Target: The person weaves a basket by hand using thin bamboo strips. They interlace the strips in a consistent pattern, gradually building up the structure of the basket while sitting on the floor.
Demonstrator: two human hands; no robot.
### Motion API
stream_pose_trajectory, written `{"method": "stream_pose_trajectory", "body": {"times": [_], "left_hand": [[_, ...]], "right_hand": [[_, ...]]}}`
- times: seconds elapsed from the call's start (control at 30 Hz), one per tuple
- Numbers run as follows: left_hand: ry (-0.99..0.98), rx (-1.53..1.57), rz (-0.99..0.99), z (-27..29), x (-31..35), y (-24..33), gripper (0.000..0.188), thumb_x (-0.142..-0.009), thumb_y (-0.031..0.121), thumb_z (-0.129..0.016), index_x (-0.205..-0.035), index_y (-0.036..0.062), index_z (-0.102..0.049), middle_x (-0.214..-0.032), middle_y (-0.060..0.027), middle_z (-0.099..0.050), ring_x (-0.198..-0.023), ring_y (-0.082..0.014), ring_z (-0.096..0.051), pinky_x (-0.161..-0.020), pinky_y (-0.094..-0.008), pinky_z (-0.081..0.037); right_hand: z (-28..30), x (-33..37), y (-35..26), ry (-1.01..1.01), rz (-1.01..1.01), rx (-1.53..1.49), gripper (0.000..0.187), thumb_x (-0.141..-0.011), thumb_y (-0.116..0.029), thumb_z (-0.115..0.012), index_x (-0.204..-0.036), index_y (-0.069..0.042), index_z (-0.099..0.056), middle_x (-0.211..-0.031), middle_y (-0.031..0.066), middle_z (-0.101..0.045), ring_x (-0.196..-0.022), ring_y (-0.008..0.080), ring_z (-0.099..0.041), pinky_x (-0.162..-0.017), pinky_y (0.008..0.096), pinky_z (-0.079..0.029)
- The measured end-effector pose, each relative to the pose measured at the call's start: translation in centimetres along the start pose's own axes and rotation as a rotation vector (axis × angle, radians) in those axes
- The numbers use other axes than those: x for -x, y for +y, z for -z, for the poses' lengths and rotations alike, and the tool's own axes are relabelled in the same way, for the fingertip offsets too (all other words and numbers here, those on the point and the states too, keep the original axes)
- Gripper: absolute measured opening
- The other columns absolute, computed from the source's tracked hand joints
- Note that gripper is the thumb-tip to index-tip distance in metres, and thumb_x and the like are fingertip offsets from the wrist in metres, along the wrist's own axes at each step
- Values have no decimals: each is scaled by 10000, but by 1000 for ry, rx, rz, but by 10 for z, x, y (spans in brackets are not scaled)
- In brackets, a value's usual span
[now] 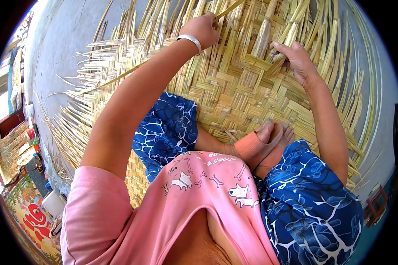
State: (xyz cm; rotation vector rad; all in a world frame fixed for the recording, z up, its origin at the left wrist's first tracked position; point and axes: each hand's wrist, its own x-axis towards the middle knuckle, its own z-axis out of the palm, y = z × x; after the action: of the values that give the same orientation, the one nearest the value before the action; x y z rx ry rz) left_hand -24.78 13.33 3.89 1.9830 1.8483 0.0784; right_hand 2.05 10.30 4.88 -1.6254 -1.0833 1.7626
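A woven mat (234, 95) of flat yellow-green reed strips lies beneath me, its far part ending in loose unwoven strips. My left hand (201, 31), with a silver bangle at the wrist, is closed on a long reed strip (230, 9) that slants up to the right. To its right, my right hand (297, 61) is closed around several reed strips (292, 33) that stand a little above the weave. Its lower fingers are partly hidden behind the hand and the strips.
My bare feet (276, 145), one with an orange band, rest on the mat near its middle. Loose strip ends (77, 128) fan out over the grey floor (59, 53) at the left. A small dark red stool (376, 205) stands at the right, and assorted household items crowd the far left.
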Motion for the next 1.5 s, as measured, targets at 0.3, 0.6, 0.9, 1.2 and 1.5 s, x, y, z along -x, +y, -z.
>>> {"method": "stream_pose_trajectory", "body": {"times": [0.3,0.6,0.9,1.2,1.5], "left_hand": [[58,-306,-25,-4,-5,15,240,-802,182,-551,-1011,90,-624,-893,-166,-663,-833,-348,-633,-755,-430,-508],[-117,-384,-19,8,-17,25,214,-830,137,-554,-980,68,-690,-982,-132,-682,-885,-287,-668,-766,-404,-530],[-312,988,132,-2,-16,-15,283,-902,249,-577,-1013,-11,-584,-837,-100,-628,-794,-170,-639,-735,-323,-539],[-279,1237,488,7,-21,5,323,-982,226,-366,-1114,-8,-546,-961,-126,-661,-852,-203,-661,-660,-296,-568],[-360,956,145,-2,-41,11,189,-913,167,-478,-1019,57,-589,-895,-57,-639,-753,-133,-619,-681,-322,-528]], "right_hand": [[3,2,4,-25,47,-13,306,-865,-242,-641,-1029,-10,-528,-947,61,-620,-751,97,-586,-674,254,-525],[6,6,1,-21,41,-17,359,-856,-260,-647,-1054,8,-513,-1009,74,-626,-792,113,-596,-722,268,-520],[14,-12,12,27,33,242,308,-881,-300,-608,-1024,-29,-583,-1028,60,-631,-899,122,-568,-830,282,-462],[-3,-9,3,169,243,385,359,-870,-350,-591,-865,9,-577,-723,43,-526,-687,141,-491,-660,327,-429],[10,-32,-16,-20,56,20,306,-882,-299,-591,-1033,-36,-547,-991,62,-615,-876,149,-594,-795,318,-490]]}}
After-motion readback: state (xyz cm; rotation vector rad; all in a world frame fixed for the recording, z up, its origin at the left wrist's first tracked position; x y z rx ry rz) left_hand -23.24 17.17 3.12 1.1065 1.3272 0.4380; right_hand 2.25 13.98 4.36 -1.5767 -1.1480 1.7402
